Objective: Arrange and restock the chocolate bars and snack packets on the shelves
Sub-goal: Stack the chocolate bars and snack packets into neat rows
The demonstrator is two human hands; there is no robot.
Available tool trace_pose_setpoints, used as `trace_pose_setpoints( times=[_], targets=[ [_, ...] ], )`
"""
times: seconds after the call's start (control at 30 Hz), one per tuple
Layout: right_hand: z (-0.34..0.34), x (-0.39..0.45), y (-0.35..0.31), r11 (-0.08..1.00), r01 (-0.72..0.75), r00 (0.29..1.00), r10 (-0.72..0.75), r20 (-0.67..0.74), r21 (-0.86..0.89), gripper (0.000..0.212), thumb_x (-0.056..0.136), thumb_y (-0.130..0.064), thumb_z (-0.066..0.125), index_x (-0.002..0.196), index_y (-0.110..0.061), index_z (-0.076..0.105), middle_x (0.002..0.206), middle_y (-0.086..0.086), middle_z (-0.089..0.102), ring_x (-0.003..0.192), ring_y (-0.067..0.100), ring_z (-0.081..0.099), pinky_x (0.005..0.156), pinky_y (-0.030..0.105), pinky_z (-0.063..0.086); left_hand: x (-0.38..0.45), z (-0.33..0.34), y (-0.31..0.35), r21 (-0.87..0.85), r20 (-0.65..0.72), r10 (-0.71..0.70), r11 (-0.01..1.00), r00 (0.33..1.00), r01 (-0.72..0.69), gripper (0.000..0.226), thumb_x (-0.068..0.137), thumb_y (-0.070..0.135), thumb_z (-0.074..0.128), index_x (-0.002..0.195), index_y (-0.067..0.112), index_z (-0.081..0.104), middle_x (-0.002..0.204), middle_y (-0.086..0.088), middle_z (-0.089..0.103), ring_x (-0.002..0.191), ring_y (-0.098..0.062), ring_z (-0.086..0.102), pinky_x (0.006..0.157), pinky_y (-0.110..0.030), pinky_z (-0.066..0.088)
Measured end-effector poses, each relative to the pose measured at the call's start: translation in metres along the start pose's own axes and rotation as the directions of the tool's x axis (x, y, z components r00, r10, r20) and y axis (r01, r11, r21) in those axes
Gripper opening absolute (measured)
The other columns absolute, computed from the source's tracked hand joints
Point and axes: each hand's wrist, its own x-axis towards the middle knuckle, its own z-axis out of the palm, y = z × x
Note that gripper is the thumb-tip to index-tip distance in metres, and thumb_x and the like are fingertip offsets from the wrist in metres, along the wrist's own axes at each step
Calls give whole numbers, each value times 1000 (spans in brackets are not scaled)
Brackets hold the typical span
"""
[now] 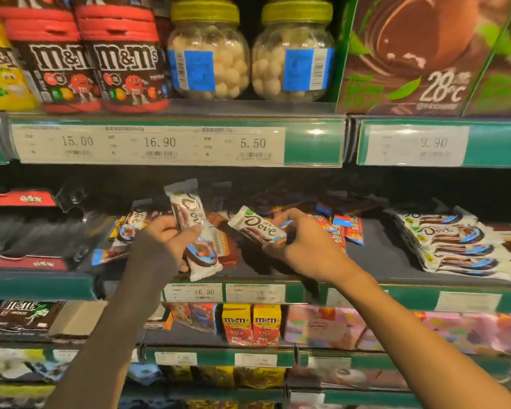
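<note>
You face tiered shop shelves (366,255) with dark decks and green front rails (313,143). White price labels (148,143) sit in the rails behind clear strips. Overhead light glints on the upper rail; the shelf recesses stay dim.

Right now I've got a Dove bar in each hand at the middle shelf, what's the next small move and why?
Probably carry the bar in your right hand over to the neat Dove stack at the shelf's right end and lay it on top. That Dove bar looks like the same white wrapper, while the patch under your hands is a jumble of mixed packets.
</note>
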Motion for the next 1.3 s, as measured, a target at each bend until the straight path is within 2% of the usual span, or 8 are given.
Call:
trace_pose_setpoints(
  times=[0.13,0.3,0.43,0.73,0.93,1.03,1.2,1.3],
  targets=[
    [-45,-26,29,987,-55,998,55,-2,150,38,81,-24,80,103,-27,49,93,1,73,46,2,55,42,20,40,-35,47,11,-165,104,32,986,994,-14,10,92,12,61,84,17,62,90,-8,71,69,-18,65,54,-28,54],
    [-113,-67,62,988,-58,997,66,-51,140,45,74,-21,86,106,-21,54,97,-3,73,81,14,69,80,36,55,-70,130,33,-397,163,-16,914,987,80,13,80,5,71,85,8,59,76,-13,64,58,-19,62,45,-27,45],
    [-175,-93,83,998,-59,991,60,-117,15,44,76,-25,84,109,-23,56,92,-9,71,74,6,68,71,27,55,-82,192,56,-511,187,-102,839,977,186,12,85,-6,61,84,4,55,67,-11,67,53,-23,67,45,-28,53],
    [-291,-94,150,962,-51,986,6,-165,-267,38,71,-38,85,103,-27,67,93,-16,70,84,-5,65,68,10,49,-93,283,87,-511,297,-173,802,939,309,19,93,17,61,104,1,63,83,-17,74,76,-31,73,58,-36,61],
    [-316,-71,166,899,-42,997,10,-75,-437,36,86,-45,70,110,-18,70,92,-14,65,75,3,57,67,5,41,-87,297,86,-567,237,-215,762,947,314,10,93,15,61,101,10,64,76,-6,74,75,-21,72,54,-30,58],
    [-313,-54,170,871,-71,996,86,8,-487,50,87,-60,57,111,-18,71,106,-4,71,91,12,63,83,23,50,-84,297,84,-601,240,-231,727,943,331,11,96,9,55,100,8,65,87,-10,71,86,-24,70,58,-28,59],
    [-292,-38,174,939,-3,997,29,71,-343,39,90,-36,68,126,-26,58,103,-15,62,78,-9,55,63,-1,40,-74,295,78,-627,271,-180,712,946,315,36,93,-1,57,128,-1,49,102,-22,71,91,-33,72,70,-35,61],
    [-284,-34,184,954,9,998,10,62,-301,39,87,-31,73,123,-25,60,111,-11,66,85,3,66,75,13,53,-69,294,75,-650,265,-178,693,948,312,33,92,-4,55,121,9,46,95,-22,72,88,-36,73,69,-36,61]
  ],
)
